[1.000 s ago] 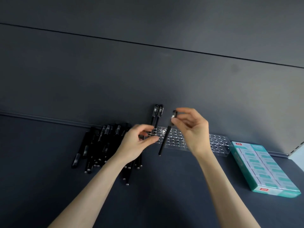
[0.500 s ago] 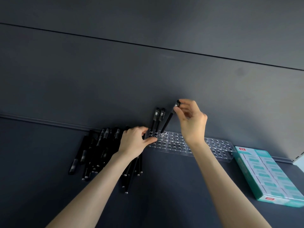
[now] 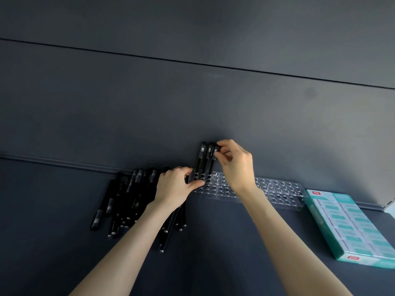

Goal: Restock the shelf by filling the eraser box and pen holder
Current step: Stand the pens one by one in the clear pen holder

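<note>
1. Two hands are at work. The right hand [image 3: 235, 165] pinches the cap end of one black pen [image 3: 216, 149] between thumb and fingertips. The left hand [image 3: 174, 188] grips the left end of the pen holder [image 3: 280, 190], with its thumb on the front edge.
2. Three pens stand in the holder: the pinched one and two standing pens [image 3: 202, 155] just left of the right hand's fingers.
3. There is one clear pen holder. It runs from the left hand, under the right wrist and well to its right, along the back panel [image 3: 192, 103]. Its many other holes are unfilled.
4. One teal eraser box [image 3: 346, 223] lies flat on the shelf [image 3: 224, 259], just right of the holder's far end.
5. The loose pens [image 3: 126, 199] lie heaped left of and under the left hand. They overlap too much to count.
6. Bare shelf lies between the forearms.
7. The right palm hides part of the holder, and the frame edge cuts off the box's right corner.
</note>
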Tool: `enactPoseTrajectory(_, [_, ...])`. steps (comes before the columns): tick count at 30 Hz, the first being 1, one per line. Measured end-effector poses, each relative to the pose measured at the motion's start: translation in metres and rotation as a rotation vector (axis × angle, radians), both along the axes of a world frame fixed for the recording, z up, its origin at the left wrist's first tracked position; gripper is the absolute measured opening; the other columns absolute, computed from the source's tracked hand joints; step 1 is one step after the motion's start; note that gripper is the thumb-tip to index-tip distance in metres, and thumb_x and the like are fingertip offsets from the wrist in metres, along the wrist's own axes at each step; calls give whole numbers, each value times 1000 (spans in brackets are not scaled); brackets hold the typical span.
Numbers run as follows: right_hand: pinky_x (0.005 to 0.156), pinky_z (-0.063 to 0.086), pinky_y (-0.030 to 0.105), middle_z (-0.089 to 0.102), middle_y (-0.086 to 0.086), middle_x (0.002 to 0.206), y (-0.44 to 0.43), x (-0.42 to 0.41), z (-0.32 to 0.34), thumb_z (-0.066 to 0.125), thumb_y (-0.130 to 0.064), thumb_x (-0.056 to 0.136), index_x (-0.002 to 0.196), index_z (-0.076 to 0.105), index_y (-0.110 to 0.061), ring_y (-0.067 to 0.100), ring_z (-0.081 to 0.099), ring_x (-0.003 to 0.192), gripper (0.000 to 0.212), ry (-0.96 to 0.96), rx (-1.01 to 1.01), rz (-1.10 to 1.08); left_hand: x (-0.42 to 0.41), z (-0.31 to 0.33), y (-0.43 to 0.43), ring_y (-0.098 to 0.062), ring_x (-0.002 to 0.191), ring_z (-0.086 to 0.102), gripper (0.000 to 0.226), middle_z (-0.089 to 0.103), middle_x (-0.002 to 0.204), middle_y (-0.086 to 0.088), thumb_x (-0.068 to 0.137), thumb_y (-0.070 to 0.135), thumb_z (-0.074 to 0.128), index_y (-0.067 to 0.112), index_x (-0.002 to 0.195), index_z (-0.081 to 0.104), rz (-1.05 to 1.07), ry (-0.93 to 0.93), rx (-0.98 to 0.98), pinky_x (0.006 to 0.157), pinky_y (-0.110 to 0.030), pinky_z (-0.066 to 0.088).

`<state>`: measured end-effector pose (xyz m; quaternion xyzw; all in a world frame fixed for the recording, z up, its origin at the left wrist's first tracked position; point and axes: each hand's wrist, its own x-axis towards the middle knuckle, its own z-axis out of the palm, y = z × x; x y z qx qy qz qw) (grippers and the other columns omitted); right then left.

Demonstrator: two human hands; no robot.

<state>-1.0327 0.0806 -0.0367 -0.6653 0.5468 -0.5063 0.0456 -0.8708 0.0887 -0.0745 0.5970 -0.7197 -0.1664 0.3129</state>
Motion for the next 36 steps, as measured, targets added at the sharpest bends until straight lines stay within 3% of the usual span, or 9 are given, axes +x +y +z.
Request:
enactPoseTrajectory(8, [74,52,43,63,-2,88,7,0,2,66,-12,85,103,64,-17,19,61,74,19,-3,33,-25,-1,8,6,-21,111,60,54,65,120,0,81,54,64,18,122,62,27,-117,17,93,-35,43])
enactPoseTrajectory(13, [75,53,40,57,-6,94,27,6,2,66,-13,86,108,62,-15,13,60,75,23,-70,1,-1,9,14,22,-23,107,60,50,64,116,-3,83,49,64,14,118,62,104,-45,-61,92,-38,44])
enactPoseTrajectory(16, [72,51,29,59,-1,91,44,19,-7,62,-15,90,102,64,-13,12,57,75,13,-117,9,56,31,14,41,-23,105,60,36,65,111,-2,86,39,65,13,111,66,200,2,-123,91,-38,44])
enactPoseTrajectory(19, [66,43,11,62,1,88,60,40,-21,60,-16,91,96,66,-12,5,55,72,9,-118,104,113,54,9,61,-24,115,51,40,58,122,-2,87,41,62,16,119,62,297,-74,-70,94,-38,36])
enactPoseTrajectory(23, [76,49,26,64,-3,95,71,72,-41,60,-27,90,100,65,-17,8,60,81,15,-31,313,131,79,-1,72,-27,123,41,62,46,134,-7,86,53,56,14,134,47,368,-153,75,98,-40,35])
enactPoseTrajectory(27, [83,47,32,55,0,110,74,100,-50,58,-40,90,116,56,-15,19,55,100,36,64,463,14,93,-6,70,-29,126,38,71,43,136,-12,87,54,56,7,138,41,311,-60,152,98,-38,38])
enactPoseTrajectory(32, [91,44,34,50,4,119,64,125,-51,57,-45,89,124,50,-10,22,49,113,51,30,482,-138,107,-5,56,-29,121,46,72,42,130,-14,84,49,63,3,136,43,208,46,170,95,-35,44])
enactPoseTrajectory(36, [92,41,32,51,5,116,59,142,-49,59,-44,88,121,53,-11,22,47,111,47,31,467,-207,115,-1,45,-28,107,56,63,43,127,-11,86,45,63,4,130,46,145,72,221,79,-29,44])
